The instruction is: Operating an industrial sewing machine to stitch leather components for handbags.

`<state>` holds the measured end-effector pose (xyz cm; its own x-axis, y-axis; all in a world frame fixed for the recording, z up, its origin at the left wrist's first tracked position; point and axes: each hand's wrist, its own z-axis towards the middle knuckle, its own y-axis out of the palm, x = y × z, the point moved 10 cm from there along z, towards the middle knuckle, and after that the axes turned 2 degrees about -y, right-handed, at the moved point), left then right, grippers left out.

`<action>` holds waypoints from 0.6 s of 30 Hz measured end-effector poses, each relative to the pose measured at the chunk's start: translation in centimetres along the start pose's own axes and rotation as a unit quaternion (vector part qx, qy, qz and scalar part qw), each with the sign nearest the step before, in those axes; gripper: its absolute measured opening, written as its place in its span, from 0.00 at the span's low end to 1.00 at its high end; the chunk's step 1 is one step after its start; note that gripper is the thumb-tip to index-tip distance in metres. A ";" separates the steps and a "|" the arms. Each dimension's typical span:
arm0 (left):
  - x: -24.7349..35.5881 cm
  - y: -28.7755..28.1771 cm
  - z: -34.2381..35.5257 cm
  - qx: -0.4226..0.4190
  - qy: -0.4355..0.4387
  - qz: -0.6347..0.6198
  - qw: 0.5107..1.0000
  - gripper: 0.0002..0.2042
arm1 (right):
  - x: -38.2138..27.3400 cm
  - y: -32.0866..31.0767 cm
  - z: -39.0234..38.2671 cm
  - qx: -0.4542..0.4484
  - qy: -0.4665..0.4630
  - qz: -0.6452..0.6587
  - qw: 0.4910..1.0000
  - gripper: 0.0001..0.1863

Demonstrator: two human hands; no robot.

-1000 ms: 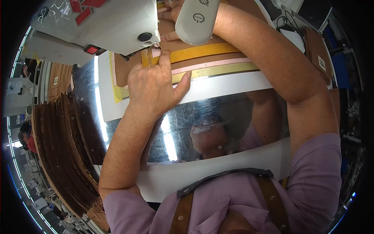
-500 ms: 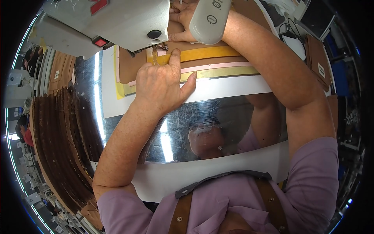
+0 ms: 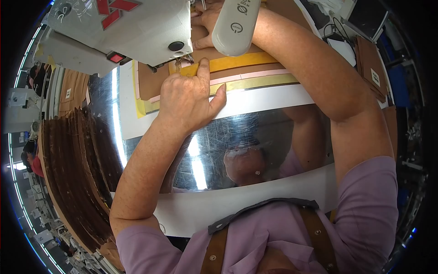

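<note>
My left hand (image 3: 185,98) lies on the layered work with thumb apart and index fingertip on the yellow-orange strip (image 3: 242,59), just below the sewing machine's presser foot (image 3: 186,59). Beneath are a brown panel (image 3: 149,75), a pink strip (image 3: 255,73) and pale yellow edging, on a white board (image 3: 255,95). My right hand (image 3: 205,20) rests on the brown panel behind the foot, fingers spread, partly hidden by the machine head (image 3: 127,27) and a pale oval-ended attachment (image 3: 235,36).
A scratched shiny metal plate (image 3: 246,132) lies before me. Tall stacks of brown sheets (image 3: 68,164) stand at left; brown panels (image 3: 369,68) and a dark screen (image 3: 362,18) are at right. A co-worker in red (image 3: 34,164) is at far left.
The whole view has shifted slightly back and forth. My hands keep nearly the same pose on the work, with the left one very slightly higher than a second ago.
</note>
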<state>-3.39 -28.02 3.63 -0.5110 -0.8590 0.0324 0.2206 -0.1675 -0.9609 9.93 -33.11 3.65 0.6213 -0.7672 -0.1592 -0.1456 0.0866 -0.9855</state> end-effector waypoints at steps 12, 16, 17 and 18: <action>0.5 -0.1 -0.9 -0.007 -0.007 -0.022 1.000 0.30 | 0.2 -0.2 -0.6 -0.019 0.016 0.007 1.000 0.34; 1.1 -0.7 -2.0 -0.009 -0.006 -0.029 1.000 0.29 | -0.1 0.1 -1.4 0.013 0.006 -0.015 1.000 0.35; 1.3 -0.8 -2.3 -0.013 -0.012 -0.022 1.000 0.30 | -0.2 0.1 -1.5 0.029 0.000 -0.025 0.999 0.35; 1.4 -0.9 -2.5 -0.017 -0.018 -0.016 1.000 0.31 | -0.8 0.3 -1.2 0.029 -0.021 -0.049 0.998 0.35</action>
<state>-6.40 -27.84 3.85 -0.4865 -0.8707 0.0727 0.1759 -0.1791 -0.9680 8.43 -33.20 3.52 0.6625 -0.7464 -0.0632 -0.0380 0.0509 -0.9980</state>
